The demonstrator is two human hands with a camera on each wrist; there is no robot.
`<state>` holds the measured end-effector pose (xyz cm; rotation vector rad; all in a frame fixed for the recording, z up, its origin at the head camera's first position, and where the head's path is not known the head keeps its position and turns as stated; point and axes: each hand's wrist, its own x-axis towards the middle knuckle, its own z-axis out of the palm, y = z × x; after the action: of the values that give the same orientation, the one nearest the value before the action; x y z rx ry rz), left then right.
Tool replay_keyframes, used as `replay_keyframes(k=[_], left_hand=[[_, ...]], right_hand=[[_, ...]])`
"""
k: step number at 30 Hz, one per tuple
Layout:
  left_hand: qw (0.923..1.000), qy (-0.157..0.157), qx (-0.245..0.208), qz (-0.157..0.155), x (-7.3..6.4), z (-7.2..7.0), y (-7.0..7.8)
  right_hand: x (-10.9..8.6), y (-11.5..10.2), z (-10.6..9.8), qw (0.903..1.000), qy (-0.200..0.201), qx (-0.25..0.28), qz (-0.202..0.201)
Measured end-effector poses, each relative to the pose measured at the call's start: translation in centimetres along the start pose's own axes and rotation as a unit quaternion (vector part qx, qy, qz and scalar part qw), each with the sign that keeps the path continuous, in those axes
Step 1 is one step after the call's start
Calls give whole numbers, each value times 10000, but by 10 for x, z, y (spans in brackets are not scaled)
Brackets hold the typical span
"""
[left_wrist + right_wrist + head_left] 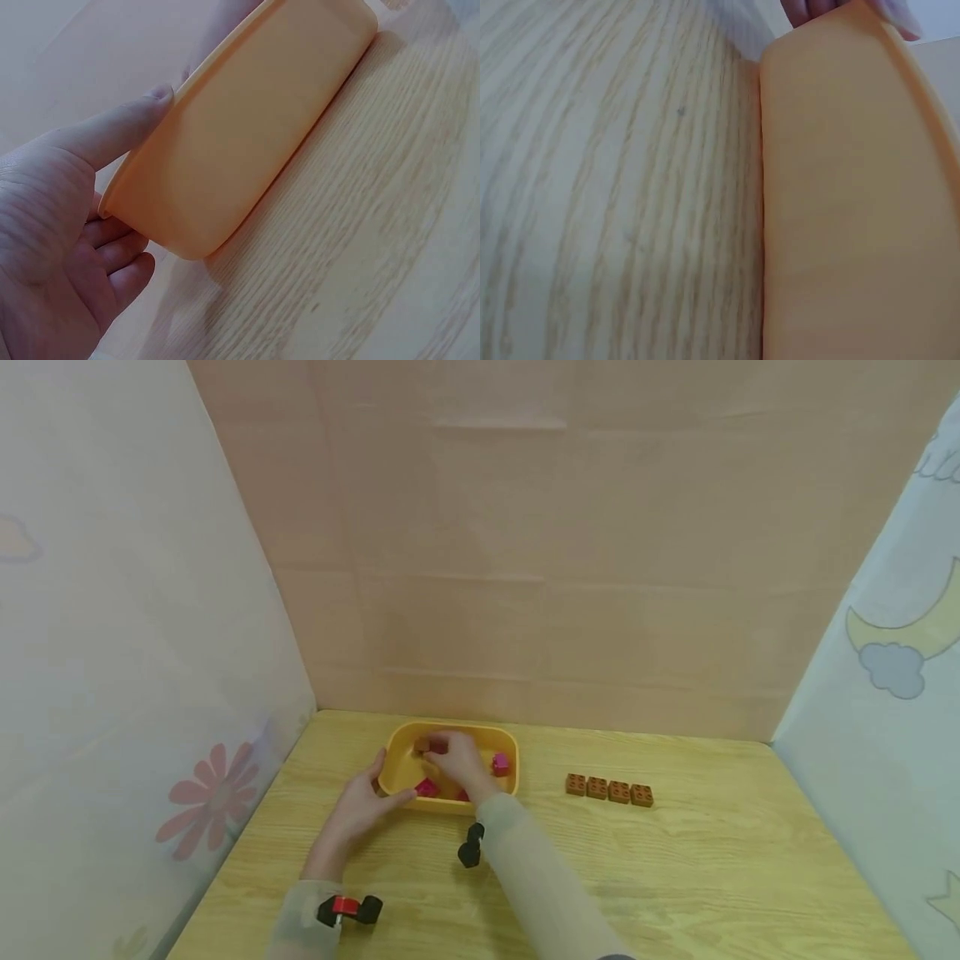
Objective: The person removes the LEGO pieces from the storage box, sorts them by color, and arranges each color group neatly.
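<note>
A yellow-orange plastic bin (512, 743) stands on the wooden table near the back wall. At its left end my left hand (360, 802) grips it, the thumb on the near rim and the fingers around the corner, as the left wrist view also shows on the bin's side wall (247, 127). My right hand (457, 758) reaches inside and pinches a brown toy brick (421, 746) near the far left. Pink toy bricks lie in the bin, one at the right (500, 765) and one near the front (427, 788). In the right wrist view the bin's wall (855, 187) hides the right hand.
To the right of the bin, several brown toy bricks (597, 787) stand in a row on the table (712, 860). A peach-coloured sheet (525, 543) hangs behind the table, with pale patterned sheets on both sides.
</note>
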<state>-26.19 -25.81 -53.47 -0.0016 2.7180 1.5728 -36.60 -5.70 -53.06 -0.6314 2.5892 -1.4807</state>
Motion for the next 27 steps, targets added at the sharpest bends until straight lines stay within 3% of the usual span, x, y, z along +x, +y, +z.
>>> replay_keyframes(k=[9,14,23,27], left_hand=[[9999,-36,-22,-94,2,3,-2],[9998,-28,2,-214,1,2,-2],[9999,-34,30,-129,1,2,-1],[9999,-29,23,-165,1,1,-2]], right_hand=[[-3,2,0,9976,-132,-381,565],[-5,0,2,9976,-155,-374,561],[-1,0,7,9945,-218,-997,235],[0,-1,8,9938,-302,-1044,221]])
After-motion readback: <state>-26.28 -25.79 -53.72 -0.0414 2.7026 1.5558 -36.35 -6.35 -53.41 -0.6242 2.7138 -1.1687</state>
